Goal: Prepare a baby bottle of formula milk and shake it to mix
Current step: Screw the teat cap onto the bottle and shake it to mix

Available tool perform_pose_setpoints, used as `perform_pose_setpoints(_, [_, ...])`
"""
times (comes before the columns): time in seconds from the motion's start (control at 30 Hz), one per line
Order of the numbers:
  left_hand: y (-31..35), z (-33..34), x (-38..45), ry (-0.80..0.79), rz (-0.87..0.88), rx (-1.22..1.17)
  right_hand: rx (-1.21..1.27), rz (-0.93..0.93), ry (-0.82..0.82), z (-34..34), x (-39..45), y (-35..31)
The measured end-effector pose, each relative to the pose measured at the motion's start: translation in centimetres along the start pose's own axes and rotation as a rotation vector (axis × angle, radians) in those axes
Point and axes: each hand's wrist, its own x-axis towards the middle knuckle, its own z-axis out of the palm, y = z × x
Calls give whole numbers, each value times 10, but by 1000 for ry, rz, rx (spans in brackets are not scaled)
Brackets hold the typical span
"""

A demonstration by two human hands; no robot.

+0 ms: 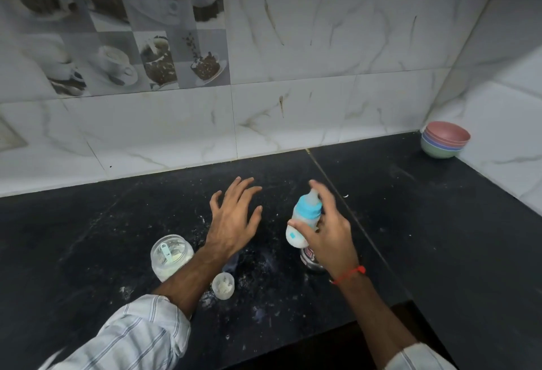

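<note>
Fingers and thumb of the right hand (328,234) curl around one baby bottle (303,217), blue-collared and milky, held tilted above the black counter (440,223). Its small blue label is unreadable. Spread, straight fingers of the left hand (234,217) hold nothing. Nearby stand one powder jar (170,255), one cap (223,285), and stacked bowls (444,139).

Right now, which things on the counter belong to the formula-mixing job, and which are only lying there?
For the job: blue-collared baby bottle held in the right hand; clear powder jar with scoop; small translucent cap.

Just lying about: stacked pastel bowls; steel vessel behind the right wrist, purpose unclear.
</note>
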Motion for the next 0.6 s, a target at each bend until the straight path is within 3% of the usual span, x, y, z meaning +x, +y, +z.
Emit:
perform_pose_setpoints(0.07, [-1, -1, -1, 6, -9, -3, 139, -65, 173, -3, 1, -9])
perform_pose_setpoints(0.13, [-3, -1, -1, 7, -22, -8, 119, -181, 312, -2, 1, -13])
perform_pose_setpoints(0.17, [-3, -1, -2, 7, -25, -7, 65, -207, 311, 1, 3, -10])
perform_pose_setpoints(0.27, [0, -1, -1, 11, -9, -1, -69, -76, 37, 2, 4, 3])
perform_pose_setpoints(0.3, [0, -2, -1, 17, -1, -1, -59, -68, 36, 0, 3, 3])
perform_pose_setpoints(0.47, [-2, -2, 1, 4, -25, -9, 51, -266, 362, 1, 4, -12])
perform_pose_setpoints(0.5, [-2, -1, 0, -9, -31, -13, -6, -279, 345, 4, 5, -8])
perform_pose_setpoints(0.6, [2, -1, -2, -30, -27, -21, -100, -119, 86, 4, 5, -2])
